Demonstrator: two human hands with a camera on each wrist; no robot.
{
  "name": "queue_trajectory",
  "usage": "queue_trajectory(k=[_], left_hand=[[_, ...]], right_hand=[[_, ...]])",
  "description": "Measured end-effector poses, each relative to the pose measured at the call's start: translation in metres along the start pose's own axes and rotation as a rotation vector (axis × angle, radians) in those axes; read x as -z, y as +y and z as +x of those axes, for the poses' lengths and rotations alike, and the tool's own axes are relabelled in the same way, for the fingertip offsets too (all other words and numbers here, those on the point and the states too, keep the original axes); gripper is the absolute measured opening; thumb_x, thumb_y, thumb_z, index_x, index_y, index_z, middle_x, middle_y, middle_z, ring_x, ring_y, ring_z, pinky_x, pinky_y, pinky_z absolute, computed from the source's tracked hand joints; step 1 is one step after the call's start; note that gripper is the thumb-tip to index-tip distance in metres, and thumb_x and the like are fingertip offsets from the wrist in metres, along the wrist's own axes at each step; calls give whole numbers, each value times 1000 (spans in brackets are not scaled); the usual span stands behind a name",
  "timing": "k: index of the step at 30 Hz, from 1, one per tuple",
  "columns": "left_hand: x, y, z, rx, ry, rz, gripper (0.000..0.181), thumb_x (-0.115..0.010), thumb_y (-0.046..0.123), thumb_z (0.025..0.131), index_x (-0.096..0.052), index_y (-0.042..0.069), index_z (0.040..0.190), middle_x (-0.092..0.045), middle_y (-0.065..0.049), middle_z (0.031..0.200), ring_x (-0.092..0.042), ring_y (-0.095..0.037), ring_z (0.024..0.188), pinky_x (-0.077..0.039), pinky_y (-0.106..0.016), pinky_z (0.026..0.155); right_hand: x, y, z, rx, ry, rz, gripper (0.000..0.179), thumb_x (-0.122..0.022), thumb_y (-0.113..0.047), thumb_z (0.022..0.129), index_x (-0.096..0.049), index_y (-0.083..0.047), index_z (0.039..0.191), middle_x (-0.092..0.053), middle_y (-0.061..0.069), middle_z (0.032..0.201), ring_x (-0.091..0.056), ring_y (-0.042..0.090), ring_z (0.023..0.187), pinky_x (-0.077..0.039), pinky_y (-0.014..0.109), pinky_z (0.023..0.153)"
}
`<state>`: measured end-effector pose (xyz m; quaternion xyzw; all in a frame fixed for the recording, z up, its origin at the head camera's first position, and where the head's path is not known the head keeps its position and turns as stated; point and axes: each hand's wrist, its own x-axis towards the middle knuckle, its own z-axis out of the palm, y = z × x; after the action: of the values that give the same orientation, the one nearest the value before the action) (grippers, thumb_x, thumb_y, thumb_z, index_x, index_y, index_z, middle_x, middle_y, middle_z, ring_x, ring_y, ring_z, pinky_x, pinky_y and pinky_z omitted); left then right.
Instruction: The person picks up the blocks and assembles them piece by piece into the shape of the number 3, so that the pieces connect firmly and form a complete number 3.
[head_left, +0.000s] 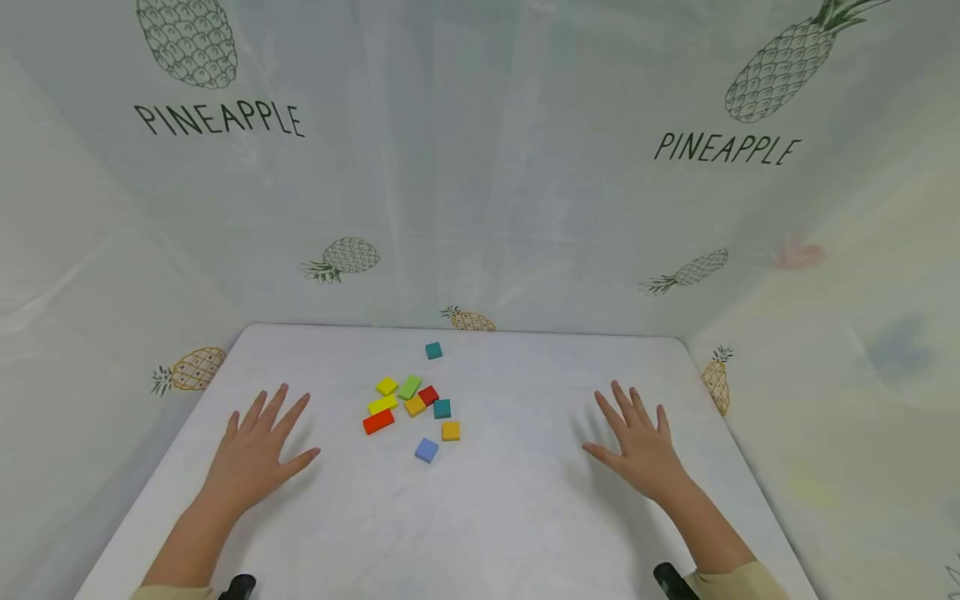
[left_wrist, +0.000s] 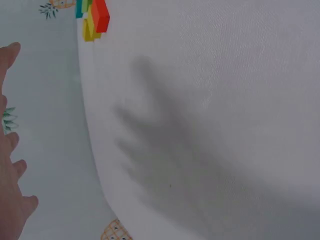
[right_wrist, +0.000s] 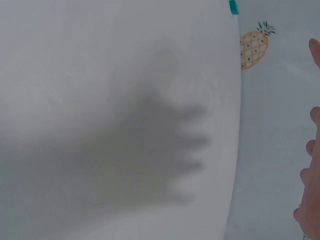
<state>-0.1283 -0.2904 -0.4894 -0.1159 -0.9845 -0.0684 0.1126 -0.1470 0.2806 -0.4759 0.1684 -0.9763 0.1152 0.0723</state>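
Observation:
My left hand hovers over the left part of the white table, fingers spread and holding nothing. On the right, my right hand is likewise held above the table with its fingers apart. Between them, nearer the left hand, lies a loose group of small coloured blocks. The orange-red block is closest to the left hand, beside two yellow blocks. A green block, a red block, an amber block, a teal block and a blue block lie around there.
Another teal block lies apart, towards the table's back edge. The white table has rounded far corners. A pale curtain printed with pineapples surrounds its back and sides. Both hands cast shadows on the tabletop.

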Motion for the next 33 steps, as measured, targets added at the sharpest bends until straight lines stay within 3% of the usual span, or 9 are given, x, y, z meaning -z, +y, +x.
queue_trajectory(k=[11, 20, 26, 33], left_hand=[[-14, 22, 17, 26, -11, -91, 92, -72, 48, 81, -27, 15, 154, -23, -23, 155, -20, -48, 138, -17, -71, 103], [-37, 40, 30, 67, -32, -190, 102, -80, 50, 73, -29, 8, 152, -28, -24, 152, -28, -47, 134, -27, -65, 104], [-54, 50, 36, 140, -41, -350, 102, -84, 45, 73, -30, 9, 151, -31, -23, 151, -29, -44, 135, -32, -63, 102], [-67, 59, 47, 221, -34, -557, 98, -86, 34, 74, -31, 8, 151, -34, -21, 149, -30, -42, 135, -29, -60, 106]], right_hand=[[-6, -23, 16, 10, -8, 211, 81, -63, -50, 90, -28, -15, 155, -15, 15, 160, -11, 42, 145, -2, 69, 106], [-23, -43, 30, 43, 46, 410, 78, -72, -41, 86, -37, -12, 150, -25, 13, 157, -23, 38, 141, -14, 68, 105], [-34, -56, 38, 39, 34, 571, 77, -77, -38, 83, -41, -16, 148, -30, 8, 155, -25, 36, 140, -14, 66, 105], [-45, -71, 46, 11, -37, 751, 77, -82, -35, 79, -46, -18, 145, -34, 1, 152, -26, 30, 141, -28, 61, 106]])
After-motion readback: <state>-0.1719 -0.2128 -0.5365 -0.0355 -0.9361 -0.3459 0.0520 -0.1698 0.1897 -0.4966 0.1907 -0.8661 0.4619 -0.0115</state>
